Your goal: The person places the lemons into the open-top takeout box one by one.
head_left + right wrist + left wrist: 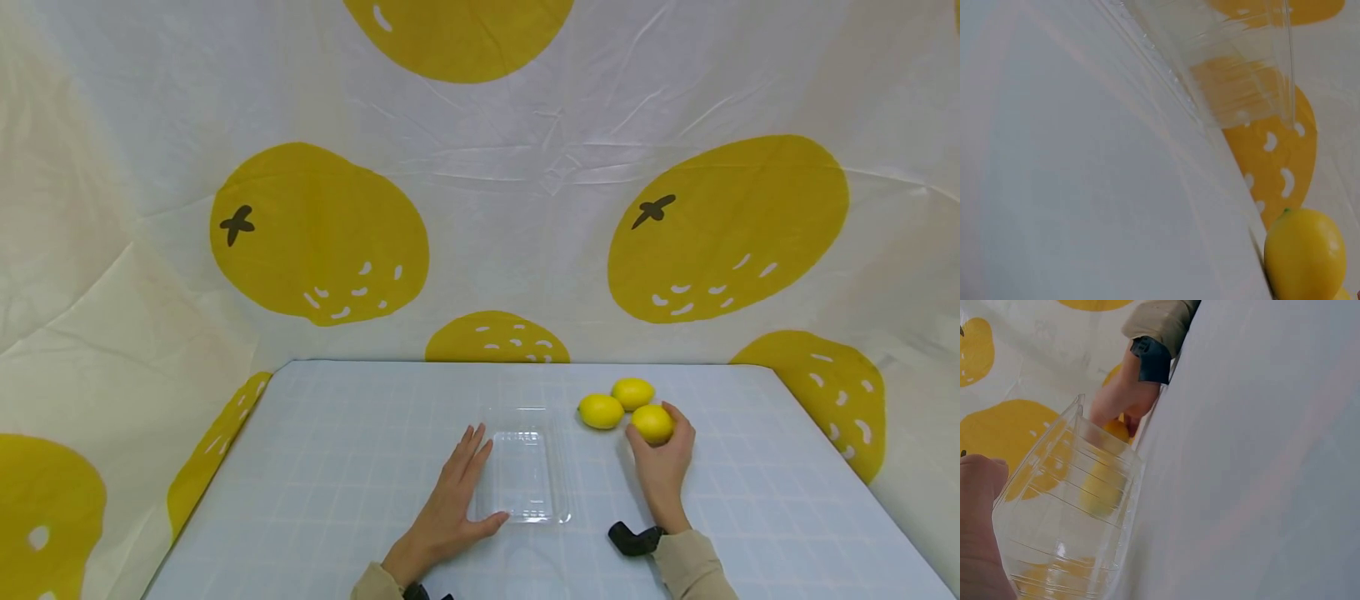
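A clear plastic container (561,479) stands on the table in front of me, its inside see-through. My left hand (457,500) lies along its left side with fingers extended, the thumb touching its near left corner. In the left wrist view the thumb (982,525) shows beside the container (1054,519). To the right, my right hand (666,467) holds a lemon (652,424) between thumb and fingers. Two more lemons lie beside it, one to the left (600,412) and one behind (633,393). The right wrist view shows a lemon (1305,255) low at the right; that hand is mostly out of frame.
A pale checked cloth covers the table (337,467). Behind the table's far edge hangs a white curtain (517,250) printed with large yellow fruit. Black wrist straps with camera mounts (633,540) sit on both wrists.
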A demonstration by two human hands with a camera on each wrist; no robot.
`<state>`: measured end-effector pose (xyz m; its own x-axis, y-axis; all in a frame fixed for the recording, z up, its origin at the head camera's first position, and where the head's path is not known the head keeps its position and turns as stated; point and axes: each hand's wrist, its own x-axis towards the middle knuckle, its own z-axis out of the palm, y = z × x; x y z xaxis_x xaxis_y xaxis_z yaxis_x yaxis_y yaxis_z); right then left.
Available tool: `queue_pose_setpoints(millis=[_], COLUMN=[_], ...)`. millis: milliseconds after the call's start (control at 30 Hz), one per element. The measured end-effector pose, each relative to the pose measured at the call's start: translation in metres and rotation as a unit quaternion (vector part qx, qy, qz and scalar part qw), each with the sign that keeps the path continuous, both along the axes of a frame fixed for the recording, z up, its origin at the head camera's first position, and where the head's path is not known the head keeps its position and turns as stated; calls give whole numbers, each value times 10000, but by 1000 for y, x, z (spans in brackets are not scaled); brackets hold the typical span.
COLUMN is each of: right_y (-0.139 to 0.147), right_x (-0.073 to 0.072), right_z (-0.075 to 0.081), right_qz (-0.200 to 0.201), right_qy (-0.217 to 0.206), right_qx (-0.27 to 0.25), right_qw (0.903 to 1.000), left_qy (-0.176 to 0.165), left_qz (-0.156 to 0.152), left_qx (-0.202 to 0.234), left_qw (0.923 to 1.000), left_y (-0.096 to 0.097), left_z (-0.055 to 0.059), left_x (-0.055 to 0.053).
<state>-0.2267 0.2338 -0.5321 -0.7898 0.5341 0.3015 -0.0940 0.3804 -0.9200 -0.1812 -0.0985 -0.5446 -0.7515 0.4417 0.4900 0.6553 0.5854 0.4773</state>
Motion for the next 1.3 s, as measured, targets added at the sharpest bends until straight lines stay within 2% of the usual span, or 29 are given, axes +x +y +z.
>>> queue_pose_setpoints(millis=[333, 533, 733, 967, 1133, 1300], right_y=[-7, -18, -39, -73, -98, -120], right_x=[0, 0, 6, 15, 20, 22], right_z=[1, 11, 40, 71, 83, 85], right_qz=[-111, 70, 628, 1409, 1940, 2403], right_qy=[511, 709, 921, 721, 445, 226], right_qx=[-113, -101, -411, -621, -726, -430], right_qw=[9986, 9974, 9929, 9854, 9773, 9695], left_qy=[-35, 42, -52, -123, -158, -174], left_qz=[45, -16, 27, 97, 155, 108], left_qx=[-83, 19, 7, -105, -174, -157], left_qw=[9999, 10000, 10000, 9998, 9996, 9997], left_y=[-1, -1, -1, 0, 0, 1], left_z=[0, -1, 0, 2, 2, 3], left_x=[1, 1, 1, 2, 2, 3])
